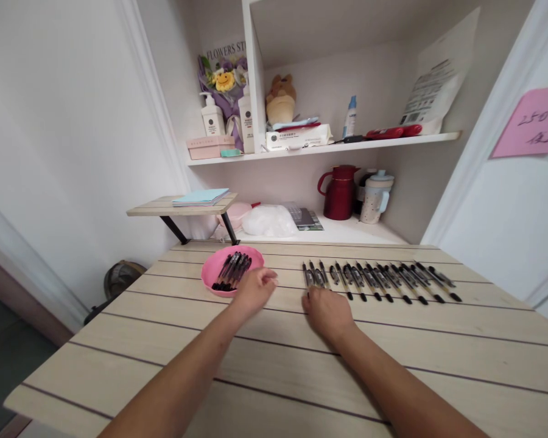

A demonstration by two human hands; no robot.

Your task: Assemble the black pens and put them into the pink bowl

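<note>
A pink bowl (206, 281) with a bundle of black pens (232, 271) in it stands on the left of the wooden desk (265, 371). Beside its right rim is my left hand (256, 288), raised over the desk with its fingers curled in and no pen showing in them. To the right, a row of black-ended pens (383, 280) lies side by side, tips pointing away from me, with short dark caps between them. At the row's left end, my right hand (329, 311) has bent fingers closed on the near end of a pen (309, 277); the fingertips are partly hidden.
A small raised stand (158, 207) holding blue paper (201, 197) is at the desk's back left. Behind the desk are a plastic bag (269, 220), a red jug (339, 193) and a speckled cup (375, 198). A shelf (369, 146) with bottles and packets runs above.
</note>
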